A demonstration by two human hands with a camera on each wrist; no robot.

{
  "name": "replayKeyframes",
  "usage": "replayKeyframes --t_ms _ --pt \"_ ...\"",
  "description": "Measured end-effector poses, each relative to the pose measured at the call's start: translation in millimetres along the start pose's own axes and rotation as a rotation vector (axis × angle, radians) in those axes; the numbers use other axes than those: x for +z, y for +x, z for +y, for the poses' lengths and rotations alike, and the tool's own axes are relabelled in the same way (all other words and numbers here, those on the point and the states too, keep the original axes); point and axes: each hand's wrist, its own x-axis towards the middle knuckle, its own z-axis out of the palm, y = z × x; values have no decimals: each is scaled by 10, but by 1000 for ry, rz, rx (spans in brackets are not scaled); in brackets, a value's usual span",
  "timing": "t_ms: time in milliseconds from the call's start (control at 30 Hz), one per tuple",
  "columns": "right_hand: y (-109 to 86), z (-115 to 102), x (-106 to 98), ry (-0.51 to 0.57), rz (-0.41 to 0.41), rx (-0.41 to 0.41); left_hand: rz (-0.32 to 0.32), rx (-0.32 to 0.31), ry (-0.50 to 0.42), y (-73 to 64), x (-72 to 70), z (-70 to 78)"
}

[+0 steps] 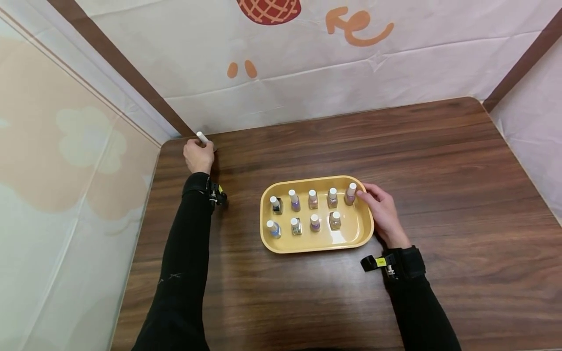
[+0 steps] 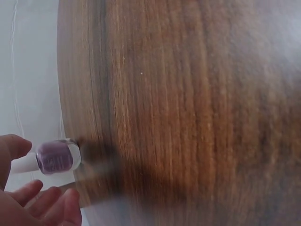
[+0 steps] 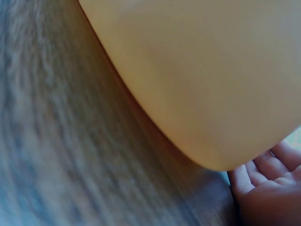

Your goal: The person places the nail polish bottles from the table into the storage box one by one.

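At the table's far left corner my left hand (image 1: pixel 199 155) is around a nail polish bottle (image 2: pixel 55 157) with purple polish and a white cap. In the left wrist view thumb and fingertips stand apart on either side of the cap, with a visible gap. The bottle looks upright near the table edge. My right hand (image 1: pixel 386 214) grips the right end of a yellow tray (image 1: pixel 357 234), thumb over the rim and fingers along the outer wall. Two rows of white-capped nail polish bottles (image 1: pixel 313 200) stand in the tray, in black, purple, pink, blue and glittery shades.
The wood-grain table (image 1: pixel 285 302) meets a printed white cloth wall (image 1: pixel 307 87) at the back. Another cloth wall (image 1: pixel 79 204) runs along the left side. Inside the tray, bare floor shows at the lower right.
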Motion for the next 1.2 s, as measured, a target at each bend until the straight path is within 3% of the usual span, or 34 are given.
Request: replayKeyframes --t_ms 200,667,1200 --pt "17 32 -19 -1 2 -19 7 -11 15 43 64 -8" --pt "5 5 14 -29 3 -24 0 -38 8 34 6 3" --pt "3 3 19 -56 -5 -29 0 -23 42 50 9 -2"
